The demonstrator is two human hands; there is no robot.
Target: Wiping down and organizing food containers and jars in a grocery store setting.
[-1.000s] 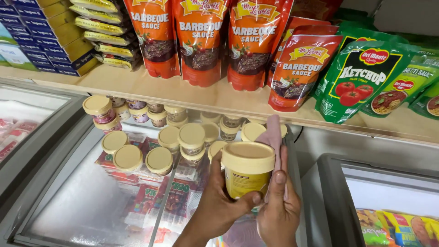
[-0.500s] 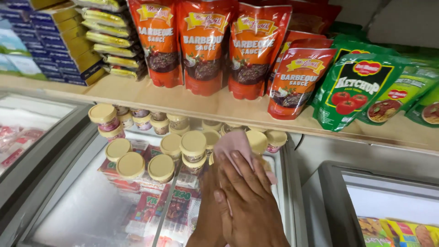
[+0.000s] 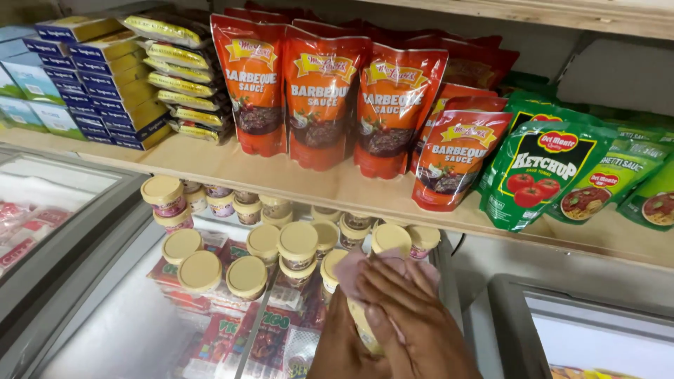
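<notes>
Pink cloth (image 3: 382,270) lies pressed under the right hand (image 3: 407,316), fingers spread flat over the top of a yellow-lidded jar (image 3: 361,326). The left hand (image 3: 344,347) grips that jar from the side, low over the glass freezer lid (image 3: 133,330), just before the other yellow-lidded jars (image 3: 281,245) beneath the wooden shelf (image 3: 302,186).

A second earlier the tub (image 3: 361,326) stood upright in the left hand (image 3: 344,347), lid bare, pink cloth (image 3: 382,270) hanging behind it at 1 o'clock. Now the right hand (image 3: 404,316) lies flat over the lid, pressing the cloth across it. The left hand has slid lower, and both sit nearer 6 o'clock.
</notes>
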